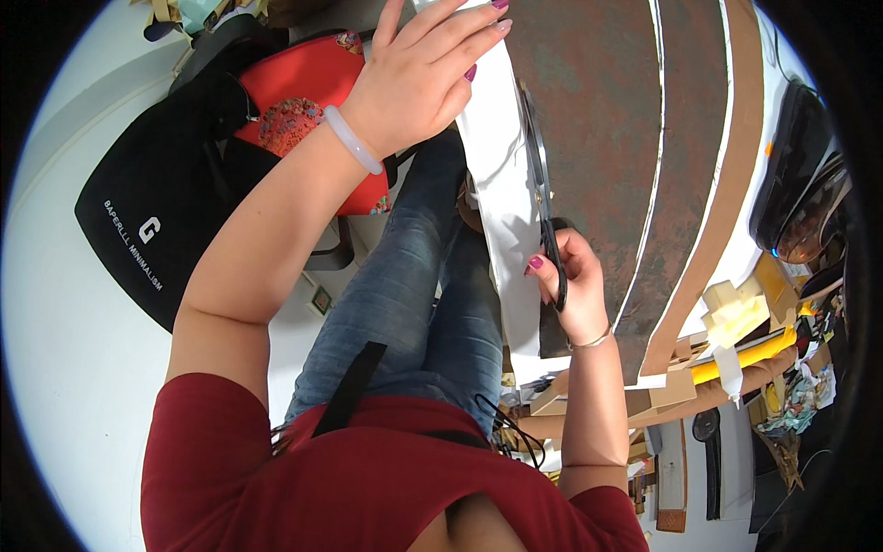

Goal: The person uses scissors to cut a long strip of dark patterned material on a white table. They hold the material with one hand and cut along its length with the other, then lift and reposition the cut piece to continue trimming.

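1. From here I see the right hand (pixel 579 274) holding long, dark metal scissors (pixel 541 189) by their black loops, beside a flat white papery strip (pixel 501 138).
2. The left hand (pixel 418 87) is spread wide at the strip's far end; I can't tell if it presses.
3. I think the scissors are hard and a bit heavy: hold the loops.
4. The strip seems light and bendy: hold its edge gently.
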The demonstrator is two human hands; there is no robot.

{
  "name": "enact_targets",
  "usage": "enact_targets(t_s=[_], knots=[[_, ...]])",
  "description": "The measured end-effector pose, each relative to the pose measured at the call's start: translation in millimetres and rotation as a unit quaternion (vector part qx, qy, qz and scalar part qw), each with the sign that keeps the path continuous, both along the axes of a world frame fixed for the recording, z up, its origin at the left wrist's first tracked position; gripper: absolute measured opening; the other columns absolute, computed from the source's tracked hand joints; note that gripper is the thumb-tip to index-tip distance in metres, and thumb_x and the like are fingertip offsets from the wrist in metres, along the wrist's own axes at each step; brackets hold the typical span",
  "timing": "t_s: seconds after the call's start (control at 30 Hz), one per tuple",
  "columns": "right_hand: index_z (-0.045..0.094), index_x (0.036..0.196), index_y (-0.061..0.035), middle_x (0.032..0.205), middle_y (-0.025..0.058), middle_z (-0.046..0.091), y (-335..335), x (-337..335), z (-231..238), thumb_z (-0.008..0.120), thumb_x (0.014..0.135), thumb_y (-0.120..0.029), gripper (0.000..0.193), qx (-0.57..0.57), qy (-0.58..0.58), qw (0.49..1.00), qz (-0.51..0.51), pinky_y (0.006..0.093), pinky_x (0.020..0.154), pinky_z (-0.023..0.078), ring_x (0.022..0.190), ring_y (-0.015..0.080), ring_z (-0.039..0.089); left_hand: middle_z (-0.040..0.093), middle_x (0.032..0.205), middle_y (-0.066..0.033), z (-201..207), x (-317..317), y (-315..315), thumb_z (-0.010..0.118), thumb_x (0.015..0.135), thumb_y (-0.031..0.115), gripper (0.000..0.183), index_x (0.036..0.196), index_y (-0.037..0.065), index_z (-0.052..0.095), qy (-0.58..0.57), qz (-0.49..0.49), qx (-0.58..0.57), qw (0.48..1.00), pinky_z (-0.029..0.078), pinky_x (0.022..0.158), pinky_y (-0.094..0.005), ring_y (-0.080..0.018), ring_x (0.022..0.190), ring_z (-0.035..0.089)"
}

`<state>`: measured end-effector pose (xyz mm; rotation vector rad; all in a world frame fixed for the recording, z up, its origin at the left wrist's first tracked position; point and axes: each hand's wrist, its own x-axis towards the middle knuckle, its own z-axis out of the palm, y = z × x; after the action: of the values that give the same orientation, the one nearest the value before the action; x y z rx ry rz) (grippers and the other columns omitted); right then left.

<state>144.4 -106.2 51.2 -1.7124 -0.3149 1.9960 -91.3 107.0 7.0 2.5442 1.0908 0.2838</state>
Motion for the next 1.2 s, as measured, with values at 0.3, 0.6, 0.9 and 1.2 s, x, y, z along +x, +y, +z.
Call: enact_targets(t_s=[0.3,0.6,0.9,1.2], knots=[[0.058,0.093,-0.0059,0.078,-0.0028,0.061,17,-5,-2,0.083,0.089,-0.016,0.026,0.002,0.003,1.0,0.0,0.0193,0.053,0.039,0.06,0.0033,0.05,0.05,0.153,-0.0096,-1,-1,2,0.059,0.082,0.009,0.062,0.144,0.007,0.055,-0.019,-0.002,-0.004,1.0,0.017,0.12,-0.0608,-0.032,0.146,0.04],[0.058,0.094,-0.006,0.079,-0.0027,0.061,17,1,-2,0.082,0.09,-0.013,0.026,0.001,-0.007,1.0,0.014,0.0188,0.053,0.038,0.061,0.0029,0.05,0.046,0.155,-0.0145,-6,5,71,0.057,0.089,0.009,0.06,0.148,0.006,0.049,-0.037,0.033,0.089,0.995,0.017,0.121,-0.0644,-0.0354,0.149,0.035],[0.057,0.095,-0.006,0.081,-0.0026,0.06,35,-1,0,0.081,0.091,-0.014,0.025,0.009,0.006,1.0,0.012,0.0198,0.056,0.04,0.064,0.0036,0.051,0.049,0.153,-0.0144,-4,11,87,0.055,0.093,0.012,0.053,0.146,0.007,0.051,-0.017,0.001,0.071,0.997,0.018,0.121,-0.0642,-0.0361,0.147,0.04],[0.056,0.098,-0.0059,0.079,0.0031,0.067,21,1,-1,0.074,0.097,-0.016,0.021,0.013,-0.002,1.0,0.02,0.0198,0.047,0.036,0.052,0.0033,0.046,0.049,0.153,-0.0129,-3,9,78,0.066,0.091,0.026,0.058,0.144,0.008,0.053,-0.022,0.004,0.052,0.998,0.019,0.121,-0.0644,-0.0349,0.147,0.039]])
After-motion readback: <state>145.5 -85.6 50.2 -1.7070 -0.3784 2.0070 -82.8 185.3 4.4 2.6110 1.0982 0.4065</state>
